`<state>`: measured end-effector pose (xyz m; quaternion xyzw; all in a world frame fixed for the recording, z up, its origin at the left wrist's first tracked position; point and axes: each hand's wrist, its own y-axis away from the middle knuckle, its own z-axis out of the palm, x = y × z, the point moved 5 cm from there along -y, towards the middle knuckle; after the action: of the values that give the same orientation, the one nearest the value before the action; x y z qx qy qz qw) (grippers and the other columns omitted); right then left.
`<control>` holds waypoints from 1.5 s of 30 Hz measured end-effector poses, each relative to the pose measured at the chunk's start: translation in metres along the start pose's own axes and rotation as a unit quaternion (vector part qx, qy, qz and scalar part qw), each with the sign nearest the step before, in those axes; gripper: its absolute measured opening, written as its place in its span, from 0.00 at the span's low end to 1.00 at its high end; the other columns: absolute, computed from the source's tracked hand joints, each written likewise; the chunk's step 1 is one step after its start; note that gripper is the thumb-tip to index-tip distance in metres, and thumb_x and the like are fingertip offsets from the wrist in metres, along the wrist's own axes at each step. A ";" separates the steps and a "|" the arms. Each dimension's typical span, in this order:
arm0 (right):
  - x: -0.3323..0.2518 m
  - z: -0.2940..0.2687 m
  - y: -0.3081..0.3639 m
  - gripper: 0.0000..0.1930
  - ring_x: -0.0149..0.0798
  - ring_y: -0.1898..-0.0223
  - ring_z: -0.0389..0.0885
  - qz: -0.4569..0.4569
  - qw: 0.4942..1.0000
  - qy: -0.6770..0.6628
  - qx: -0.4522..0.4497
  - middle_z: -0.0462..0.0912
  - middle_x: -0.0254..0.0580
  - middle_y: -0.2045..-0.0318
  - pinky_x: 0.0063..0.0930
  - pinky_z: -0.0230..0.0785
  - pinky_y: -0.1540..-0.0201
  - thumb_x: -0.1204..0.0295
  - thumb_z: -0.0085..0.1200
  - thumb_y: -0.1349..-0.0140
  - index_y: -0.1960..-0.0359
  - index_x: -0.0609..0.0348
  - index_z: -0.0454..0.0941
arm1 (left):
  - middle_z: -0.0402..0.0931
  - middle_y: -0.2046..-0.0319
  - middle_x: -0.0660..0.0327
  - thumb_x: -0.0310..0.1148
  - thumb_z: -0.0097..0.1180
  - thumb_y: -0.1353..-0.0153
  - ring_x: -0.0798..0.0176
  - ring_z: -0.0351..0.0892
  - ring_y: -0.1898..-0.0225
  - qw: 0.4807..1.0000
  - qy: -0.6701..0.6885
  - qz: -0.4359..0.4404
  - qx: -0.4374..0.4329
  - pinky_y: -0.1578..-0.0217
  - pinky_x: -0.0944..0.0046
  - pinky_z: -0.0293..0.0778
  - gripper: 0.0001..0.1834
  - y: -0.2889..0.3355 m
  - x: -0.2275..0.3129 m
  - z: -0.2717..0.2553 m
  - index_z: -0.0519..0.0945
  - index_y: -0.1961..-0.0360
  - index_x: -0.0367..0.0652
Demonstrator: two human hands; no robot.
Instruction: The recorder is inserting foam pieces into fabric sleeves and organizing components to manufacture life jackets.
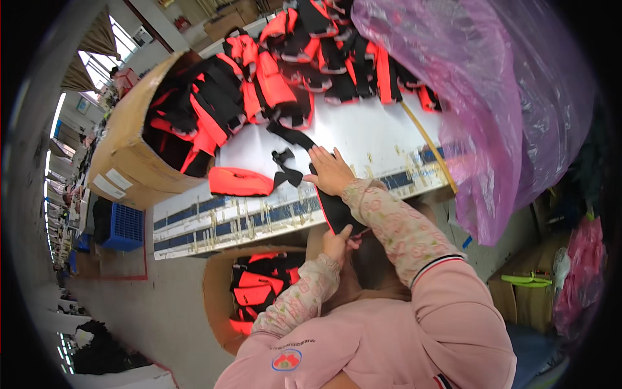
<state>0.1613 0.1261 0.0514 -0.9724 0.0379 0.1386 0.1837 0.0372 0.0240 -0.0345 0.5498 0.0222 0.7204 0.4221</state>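
Observation:
A black fabric piece with a bright orange edge (334, 211) lies across the table's near edge, its near end hanging over. My right hand (330, 172) lies flat on its upper part, fingers stretched and thumb out to the side. At the near end my left hand (335, 245) pinches the fabric; some of its fingers are hidden beneath. A black strap (291, 135) runs from near my right fingertips toward the pile. Left of my right hand lie an orange fabric piece (241, 182) and a twisted black strap (286, 170).
Orange and black pieces (272, 81) are heaped at the table's (259, 144) far side. A tipped cardboard box (129, 149) spills more at left. Below the table stands another filled box (217, 292). Purple plastic sheeting (483, 97) hangs at right, beside a yellow strip (427, 146).

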 end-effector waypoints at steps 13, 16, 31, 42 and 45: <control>-0.042 -0.074 0.170 0.30 0.49 0.38 0.58 -0.092 0.994 0.044 -0.025 0.62 0.54 0.41 0.39 0.51 0.37 0.68 0.52 0.50 0.44 0.69 0.63 | 0.74 0.77 0.65 0.38 0.55 0.42 0.72 0.68 0.81 0.990 0.066 -0.123 -0.009 0.77 0.68 0.72 0.09 -0.003 -0.003 0.000 0.77 0.72 0.43; -0.044 -0.085 0.178 0.22 0.46 0.45 0.67 -0.086 0.991 0.092 0.053 0.70 0.49 0.49 0.38 0.57 0.43 0.70 0.51 0.51 0.53 0.65 0.70 | 0.73 0.78 0.66 0.39 0.55 0.42 0.72 0.67 0.82 0.984 0.095 -0.146 -0.036 0.77 0.68 0.70 0.09 0.001 -0.009 0.010 0.76 0.73 0.46; 0.006 -0.110 0.240 0.26 0.39 0.47 0.71 0.278 0.571 -0.744 0.209 0.72 0.40 0.48 0.32 0.63 0.43 0.88 0.48 0.48 0.45 0.61 0.65 | 0.64 0.43 0.53 0.60 0.37 0.40 0.56 0.63 0.42 0.914 0.276 0.038 -0.294 0.40 0.53 0.56 0.38 0.018 0.090 0.073 0.60 0.41 0.38; 0.005 -0.088 0.268 0.26 0.37 0.43 0.67 0.278 0.513 -0.782 0.220 0.69 0.35 0.44 0.34 0.60 0.41 0.82 0.50 0.45 0.42 0.56 0.62 | 0.74 0.56 0.59 0.37 0.54 0.40 0.62 0.74 0.54 0.932 0.247 0.135 -0.227 0.51 0.60 0.70 0.19 0.052 0.107 0.110 0.70 0.52 0.38; -0.009 -0.099 0.254 0.24 0.39 0.44 0.68 0.278 0.468 -0.814 0.204 0.69 0.39 0.44 0.34 0.61 0.41 0.83 0.47 0.43 0.43 0.58 0.63 | 0.73 0.56 0.57 0.34 0.54 0.40 0.61 0.74 0.54 0.913 0.271 0.151 -0.266 0.51 0.60 0.69 0.18 0.074 0.116 0.123 0.69 0.52 0.37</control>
<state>0.1468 -0.1462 0.0545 -0.2943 0.1669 0.8995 0.2766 0.0893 -0.0035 0.1411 0.1978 -0.1407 0.8761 0.4166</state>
